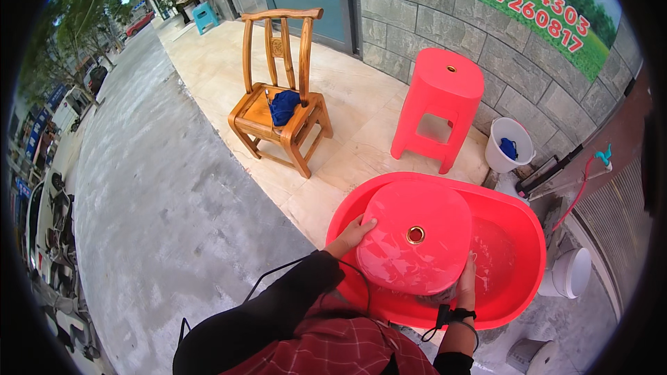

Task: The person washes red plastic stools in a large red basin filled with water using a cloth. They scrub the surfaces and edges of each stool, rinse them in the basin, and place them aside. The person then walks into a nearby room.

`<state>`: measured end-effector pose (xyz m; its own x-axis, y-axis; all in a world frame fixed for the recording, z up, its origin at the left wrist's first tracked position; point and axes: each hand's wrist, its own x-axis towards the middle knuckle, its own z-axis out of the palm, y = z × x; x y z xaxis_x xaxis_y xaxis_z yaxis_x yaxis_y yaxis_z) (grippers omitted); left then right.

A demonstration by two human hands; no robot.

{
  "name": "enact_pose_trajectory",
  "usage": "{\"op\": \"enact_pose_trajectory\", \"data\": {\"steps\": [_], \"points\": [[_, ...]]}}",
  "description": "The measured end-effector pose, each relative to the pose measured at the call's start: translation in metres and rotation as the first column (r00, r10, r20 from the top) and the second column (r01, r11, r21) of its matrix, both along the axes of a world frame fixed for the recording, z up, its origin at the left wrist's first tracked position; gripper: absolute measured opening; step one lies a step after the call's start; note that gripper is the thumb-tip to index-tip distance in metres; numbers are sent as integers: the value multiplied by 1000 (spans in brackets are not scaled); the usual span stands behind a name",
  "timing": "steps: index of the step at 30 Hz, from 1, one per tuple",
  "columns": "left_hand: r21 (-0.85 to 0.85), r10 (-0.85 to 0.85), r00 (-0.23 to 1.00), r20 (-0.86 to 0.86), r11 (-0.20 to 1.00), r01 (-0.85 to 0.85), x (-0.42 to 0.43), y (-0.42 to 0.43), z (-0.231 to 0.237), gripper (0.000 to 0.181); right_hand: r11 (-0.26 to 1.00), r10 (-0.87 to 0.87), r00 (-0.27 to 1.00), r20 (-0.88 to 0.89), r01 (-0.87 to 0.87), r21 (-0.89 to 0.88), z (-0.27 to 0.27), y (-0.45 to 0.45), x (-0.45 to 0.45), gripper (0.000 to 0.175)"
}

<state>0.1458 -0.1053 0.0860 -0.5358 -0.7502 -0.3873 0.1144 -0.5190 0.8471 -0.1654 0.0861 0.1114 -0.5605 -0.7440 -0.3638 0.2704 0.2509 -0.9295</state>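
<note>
A pinkish-red plastic stool (417,265) with a wet, glossy seat and a gold-rimmed hole stands in a large red plastic tub (531,229). Some water (492,255) lies in the tub's right part. My left hand (357,232) grips the stool's left edge, thumb on top of the seat. On the right side my right hand (466,276) holds the stool's edge from the side, its fingers partly hidden. Beyond the tub stands a second red plastic stool (449,83), upright on the tiles.
A wooden chair (266,109) bears a dark blue cloth (284,108). A white bucket (509,138) with a blue cloth (508,149) stands by the stone wall (458,31). A white pail (573,273) lies near a tap (603,156) with a red hose (578,192).
</note>
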Motion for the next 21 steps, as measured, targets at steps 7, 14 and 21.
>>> {"op": "enact_pose_trajectory", "data": {"steps": [7,14,21], "points": [[249,25,998,-52,969,-11,64,-34,22,56,982,-191,974,-125,191,-9,45,-30,98,55],[13,-171,906,-387,982,191,100,-85,96,62,964,-216,949,-229,169,-207,145,-61,149,46],[-216,-266,827,-496,960,179,109,-155,224,64,847,-241,965,-105,156,-509,255,-103,167,41]]}}
